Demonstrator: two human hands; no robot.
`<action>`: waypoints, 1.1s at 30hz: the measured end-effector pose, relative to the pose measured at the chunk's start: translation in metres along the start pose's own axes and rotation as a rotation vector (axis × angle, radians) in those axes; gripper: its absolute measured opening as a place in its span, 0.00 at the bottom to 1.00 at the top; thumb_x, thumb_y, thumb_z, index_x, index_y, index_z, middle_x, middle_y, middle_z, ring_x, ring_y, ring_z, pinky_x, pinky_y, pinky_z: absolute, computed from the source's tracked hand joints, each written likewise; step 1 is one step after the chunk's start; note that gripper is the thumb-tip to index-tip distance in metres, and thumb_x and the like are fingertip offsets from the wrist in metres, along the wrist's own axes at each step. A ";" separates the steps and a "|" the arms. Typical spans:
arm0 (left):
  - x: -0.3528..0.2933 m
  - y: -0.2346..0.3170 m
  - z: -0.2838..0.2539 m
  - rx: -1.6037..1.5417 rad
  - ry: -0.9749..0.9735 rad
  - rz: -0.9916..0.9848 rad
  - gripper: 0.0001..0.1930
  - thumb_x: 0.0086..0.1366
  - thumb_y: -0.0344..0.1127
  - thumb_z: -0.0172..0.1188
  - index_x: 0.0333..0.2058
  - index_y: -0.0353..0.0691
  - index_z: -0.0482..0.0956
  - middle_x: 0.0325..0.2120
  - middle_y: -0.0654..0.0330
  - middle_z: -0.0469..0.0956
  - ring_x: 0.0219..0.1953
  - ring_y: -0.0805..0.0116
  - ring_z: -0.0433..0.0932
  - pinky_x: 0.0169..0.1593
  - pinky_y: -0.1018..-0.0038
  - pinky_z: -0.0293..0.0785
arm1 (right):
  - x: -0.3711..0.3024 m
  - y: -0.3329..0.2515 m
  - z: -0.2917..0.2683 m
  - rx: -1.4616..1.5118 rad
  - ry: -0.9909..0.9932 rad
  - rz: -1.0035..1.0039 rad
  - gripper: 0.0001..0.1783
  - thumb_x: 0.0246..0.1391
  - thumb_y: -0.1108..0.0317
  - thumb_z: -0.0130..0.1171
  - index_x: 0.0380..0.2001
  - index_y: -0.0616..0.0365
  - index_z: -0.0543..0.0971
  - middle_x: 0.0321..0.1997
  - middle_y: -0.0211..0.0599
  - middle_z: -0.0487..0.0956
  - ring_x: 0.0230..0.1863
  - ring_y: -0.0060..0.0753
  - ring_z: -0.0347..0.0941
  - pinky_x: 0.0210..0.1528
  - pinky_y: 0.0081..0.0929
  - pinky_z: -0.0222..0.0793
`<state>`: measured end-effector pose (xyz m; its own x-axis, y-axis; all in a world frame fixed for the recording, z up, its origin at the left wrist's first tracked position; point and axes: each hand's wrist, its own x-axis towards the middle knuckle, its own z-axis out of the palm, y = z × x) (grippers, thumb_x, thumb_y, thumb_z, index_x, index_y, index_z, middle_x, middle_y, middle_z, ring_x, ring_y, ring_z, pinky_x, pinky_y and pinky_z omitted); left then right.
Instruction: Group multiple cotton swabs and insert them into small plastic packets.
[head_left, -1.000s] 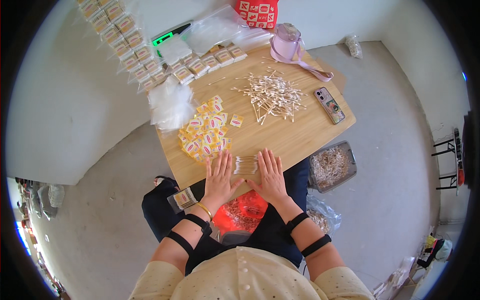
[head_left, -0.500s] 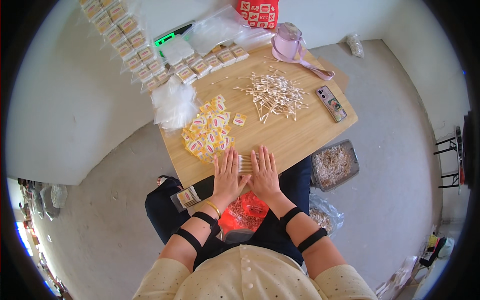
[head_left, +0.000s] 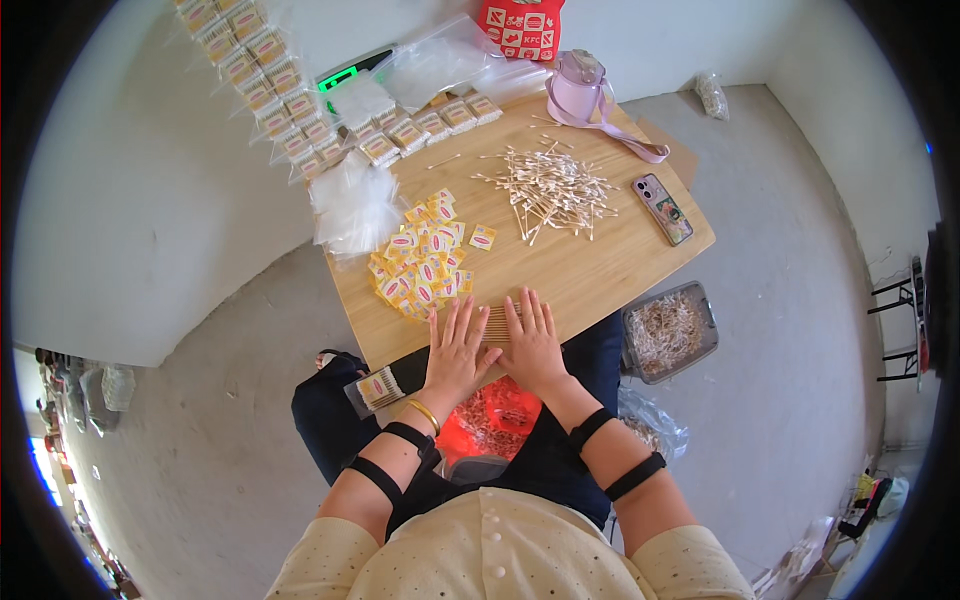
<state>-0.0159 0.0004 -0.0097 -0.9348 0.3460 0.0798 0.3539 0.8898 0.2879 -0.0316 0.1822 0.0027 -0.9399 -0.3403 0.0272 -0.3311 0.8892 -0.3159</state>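
Note:
A row of cotton swabs (head_left: 498,325) lies side by side at the near edge of the wooden table. My left hand (head_left: 458,350) rests flat over the row's left end, fingers stretched out and slightly spread. Over the right end lies my right hand (head_left: 532,345), also flat with straight fingers. Both thumbs point inward, close to each other, and my palms hide the swab ends. Just beyond my left fingertips is a heap of yellow-and-white printed cards (head_left: 425,265). A loose pile of cotton swabs (head_left: 555,188) lies farther back on the table (head_left: 560,275).
Clear plastic bags (head_left: 355,205) and packed swab packs (head_left: 408,133) line the far left edge. A pink bottle (head_left: 577,85) and a phone (head_left: 662,209) stand and lie at right. Swab-filled grey bin (head_left: 670,332) sits beside the table; a red bag (head_left: 500,415) is below my hands.
My fingers have slid a little apart over the row, and more of the swab sticks shows between my hands. The scene has shifted slightly in the view.

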 end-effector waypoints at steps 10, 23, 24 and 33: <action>0.003 0.005 0.001 0.007 -0.033 -0.018 0.35 0.75 0.57 0.46 0.73 0.46 0.56 0.76 0.49 0.46 0.79 0.47 0.37 0.75 0.39 0.27 | 0.061 0.033 -0.011 0.273 0.118 0.057 0.06 0.50 0.67 0.67 0.32 0.52 0.82 0.41 0.36 0.77 0.51 0.47 0.72 0.55 0.46 0.66; 0.009 0.012 -0.055 -0.944 0.283 -0.370 0.15 0.65 0.36 0.68 0.47 0.37 0.81 0.43 0.58 0.82 0.44 0.65 0.79 0.51 0.68 0.73 | 0.030 0.000 -0.070 0.645 0.007 -0.077 0.06 0.57 0.69 0.63 0.33 0.58 0.77 0.35 0.43 0.80 0.42 0.52 0.76 0.46 0.45 0.68; 0.006 0.014 -0.063 -1.050 0.256 -0.400 0.12 0.64 0.35 0.69 0.43 0.36 0.83 0.37 0.59 0.82 0.40 0.69 0.79 0.47 0.72 0.73 | 0.022 -0.009 -0.080 0.683 0.019 -0.100 0.06 0.57 0.70 0.63 0.33 0.59 0.76 0.34 0.44 0.80 0.40 0.53 0.76 0.43 0.45 0.68; -0.035 0.047 -0.155 -1.042 0.318 -0.182 0.04 0.62 0.24 0.69 0.35 0.36 0.84 0.32 0.63 0.81 0.36 0.77 0.78 0.43 0.79 0.72 | -0.028 -0.057 -0.144 0.858 0.073 -0.209 0.05 0.55 0.79 0.63 0.36 0.64 0.79 0.36 0.44 0.77 0.40 0.49 0.75 0.43 0.39 0.72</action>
<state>0.0291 -0.0163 0.1490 -0.9881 0.0101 0.1535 0.1528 0.1810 0.9715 0.0014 0.1846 0.1566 -0.8798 -0.4239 0.2153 -0.3479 0.2652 -0.8993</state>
